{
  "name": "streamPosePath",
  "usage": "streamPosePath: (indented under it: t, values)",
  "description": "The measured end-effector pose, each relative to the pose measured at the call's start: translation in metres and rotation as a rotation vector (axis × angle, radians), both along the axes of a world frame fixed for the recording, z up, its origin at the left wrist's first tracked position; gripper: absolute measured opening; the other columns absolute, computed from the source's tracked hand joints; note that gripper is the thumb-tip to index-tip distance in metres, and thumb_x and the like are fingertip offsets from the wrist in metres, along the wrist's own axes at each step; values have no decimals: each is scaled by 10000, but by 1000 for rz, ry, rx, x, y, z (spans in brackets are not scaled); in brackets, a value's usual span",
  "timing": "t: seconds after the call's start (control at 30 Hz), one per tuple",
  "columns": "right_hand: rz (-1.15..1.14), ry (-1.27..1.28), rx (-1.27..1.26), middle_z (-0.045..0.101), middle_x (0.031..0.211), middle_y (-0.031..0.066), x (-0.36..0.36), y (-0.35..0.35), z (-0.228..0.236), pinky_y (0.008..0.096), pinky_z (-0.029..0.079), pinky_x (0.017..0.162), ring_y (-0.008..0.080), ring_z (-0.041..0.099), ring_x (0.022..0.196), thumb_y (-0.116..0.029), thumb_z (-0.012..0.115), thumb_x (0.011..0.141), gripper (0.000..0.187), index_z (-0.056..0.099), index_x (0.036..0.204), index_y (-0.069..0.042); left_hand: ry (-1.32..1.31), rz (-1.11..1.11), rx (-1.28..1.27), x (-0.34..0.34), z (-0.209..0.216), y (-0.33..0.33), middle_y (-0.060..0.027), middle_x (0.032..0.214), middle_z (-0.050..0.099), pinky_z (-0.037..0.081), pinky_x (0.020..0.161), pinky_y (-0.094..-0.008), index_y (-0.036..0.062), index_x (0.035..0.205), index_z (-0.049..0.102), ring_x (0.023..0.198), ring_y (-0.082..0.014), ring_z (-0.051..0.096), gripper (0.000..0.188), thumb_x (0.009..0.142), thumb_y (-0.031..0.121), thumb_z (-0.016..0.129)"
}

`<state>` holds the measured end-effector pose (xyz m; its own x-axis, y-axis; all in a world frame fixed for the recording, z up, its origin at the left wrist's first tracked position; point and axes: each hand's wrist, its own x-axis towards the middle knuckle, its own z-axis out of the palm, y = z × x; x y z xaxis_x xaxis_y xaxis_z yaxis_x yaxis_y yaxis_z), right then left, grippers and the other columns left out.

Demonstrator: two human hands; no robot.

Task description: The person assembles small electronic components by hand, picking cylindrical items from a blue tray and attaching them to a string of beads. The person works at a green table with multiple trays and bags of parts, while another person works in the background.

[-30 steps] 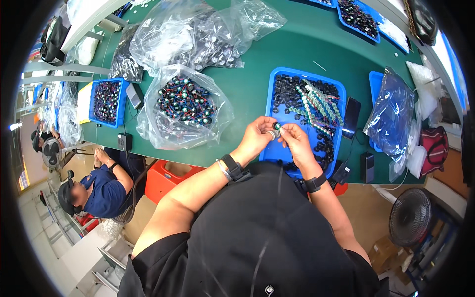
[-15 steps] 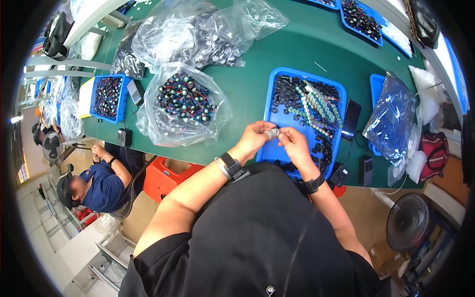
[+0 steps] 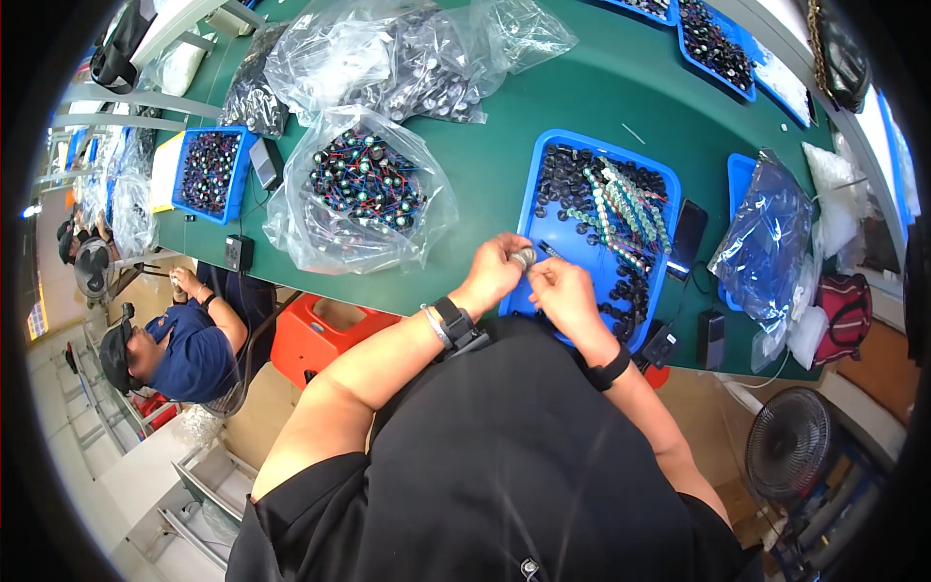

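Note:
Over the near left part of a blue tray (image 3: pixel 529 189), my left hand (image 3: pixel 493 274) is closed around a short stack of round silvery pieces (image 3: pixel 524 257). My right hand (image 3: pixel 565 293) is just beside it, with thumb and fingers pinched together; what they hold, if anything, is too small to make out. In the tray lie many small black round parts (image 3: pixel 555 177). Strips of pale green and whitish round pieces (image 3: pixel 628 209) with thin wires rest on top of them at the right side.
Left of the tray stands an open clear bag (image 3: pixel 364 189) of wired round parts. Larger filled bags (image 3: pixel 388 68) lie behind it. A phone (image 3: pixel 687 233) and a plastic-wrapped packet (image 3: pixel 761 233) are to the right. A co-worker (image 3: pixel 189 339) sits at the left near a red stool (image 3: pixel 325 335).
My right hand has drawn slightly left and down, its fingers curling in and parting from the stack. My left hand still holds the stack, a little further left.

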<state>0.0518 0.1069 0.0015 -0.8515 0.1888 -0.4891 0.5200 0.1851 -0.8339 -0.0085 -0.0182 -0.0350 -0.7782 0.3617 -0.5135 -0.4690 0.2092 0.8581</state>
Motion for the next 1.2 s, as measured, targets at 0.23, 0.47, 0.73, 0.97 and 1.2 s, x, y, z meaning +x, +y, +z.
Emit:
streamPosePath:
  t: [0.23, 0.47, 0.73, 0.97, 1.2]
  values:
    - [16, -62, 277, 625, 796, 161, 10, 52, -52, 379, 504, 647, 266, 643, 727, -115, 510, 880, 163, 513, 997, -2, -127, 200, -23, -14, -39, -39, -42, 817, 615, 473, 624, -236, -28, 1015, 582, 675, -93, 547, 161, 884, 65, 570]
    - [355, 72, 812, 575, 976, 160, 12, 59, -52, 432, 480, 771, 321, 602, 893, -246, 648, 807, 306, 559, 996, -22, 757, -205, -544, -7, -74, -66, -70, 1002, 593, 441, 846, -339, 83, 1075, 627, 951, -248, 532, 278, 799, 92, 663]
    - [435, 268, 837, 587, 820, 122, -1, 38, -67, 426, 479, 657, 307, 596, 777, -208, 575, 862, 164, 536, 888, -52, 737, -135, -540, -7, -79, -74, -109, 1075, 557, 417, 905, -389, 70, 1134, 595, 1029, -309, 502, 341, 795, 80, 627]
    - [540, 324, 606, 615, 760, 114, -26, 2, -33, 439, 450, 640, 307, 605, 724, -233, 500, 913, 167, 534, 891, -71, 647, -215, -462, -10, -55, -69, -100, 1074, 537, 410, 911, -379, 105, 1117, 604, 1040, -302, 496, 403, 724, 44, 667]
    - [697, 279, 753, 626, 768, 113, -36, -18, -52, 438, 446, 627, 302, 619, 703, -242, 497, 914, 193, 556, 916, -58, 705, -203, -495, -10, -68, -67, -90, 1049, 537, 416, 901, -382, 129, 1044, 646, 1033, -294, 499, 382, 682, 12, 680]
